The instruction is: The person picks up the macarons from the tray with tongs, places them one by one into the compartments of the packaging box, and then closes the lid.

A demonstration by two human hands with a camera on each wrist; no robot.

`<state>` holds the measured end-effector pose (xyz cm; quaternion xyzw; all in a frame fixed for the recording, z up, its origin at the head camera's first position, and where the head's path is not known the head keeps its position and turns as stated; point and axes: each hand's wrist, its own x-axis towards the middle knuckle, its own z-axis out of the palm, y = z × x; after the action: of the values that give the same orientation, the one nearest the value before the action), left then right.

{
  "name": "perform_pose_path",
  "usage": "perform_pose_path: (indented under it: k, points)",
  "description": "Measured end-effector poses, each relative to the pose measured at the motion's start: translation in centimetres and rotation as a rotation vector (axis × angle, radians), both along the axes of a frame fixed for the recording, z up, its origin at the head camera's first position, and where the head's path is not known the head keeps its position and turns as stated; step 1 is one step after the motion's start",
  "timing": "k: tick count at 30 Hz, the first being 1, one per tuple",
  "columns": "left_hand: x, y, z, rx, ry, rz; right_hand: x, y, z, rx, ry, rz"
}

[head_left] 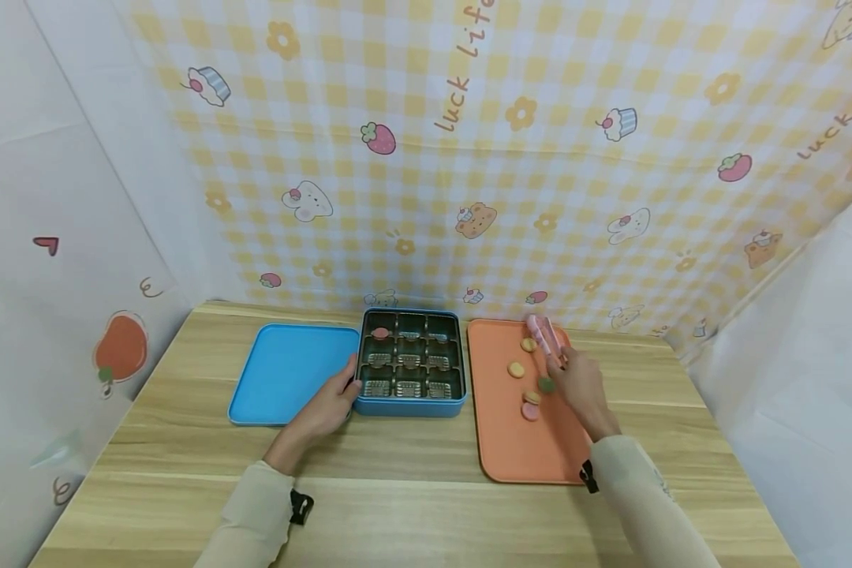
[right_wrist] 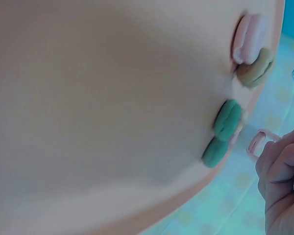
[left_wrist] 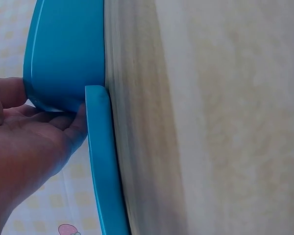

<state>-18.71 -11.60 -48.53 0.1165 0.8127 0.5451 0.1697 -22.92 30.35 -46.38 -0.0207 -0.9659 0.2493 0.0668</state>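
My left hand (head_left: 332, 401) holds the near left corner of a blue tin box (head_left: 412, 408), its thumb by the rim and fingers along the side wall. Inside the box, a dark tray of several compartments carries one pink macaron (head_left: 380, 334) in the back left compartment. A pair of pink tongs (head_left: 543, 334) is gripped in my right hand (head_left: 581, 386), jaws spread and pointing toward the back of the orange tray (head_left: 532, 457). Several macarons lie on that tray: tan (head_left: 516, 369), green (right_wrist: 227, 120) and pink (right_wrist: 250, 38) ones. The green ones are nearest that hand.
A flat blue lid (head_left: 294, 375) lies left of the box, its edge close beside my left hand. The wooden table (head_left: 397, 505) ends at a yellow checked cloth (head_left: 412, 189) behind. White cloth (head_left: 57, 315) hangs on both sides.
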Motion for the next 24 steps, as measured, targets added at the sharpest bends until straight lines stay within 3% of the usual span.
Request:
perform_pose_path:
  k: [17,24]
  points:
    - [-0.1,-0.1,0.1,-0.017,-0.01,0.004,1.1,-3.1,1.1,-0.042,0.079,0.072]
    - [-0.1,-0.1,0.0,-0.018,-0.004,0.001,1.2,-4.5,1.5,-0.005,0.105,0.111]
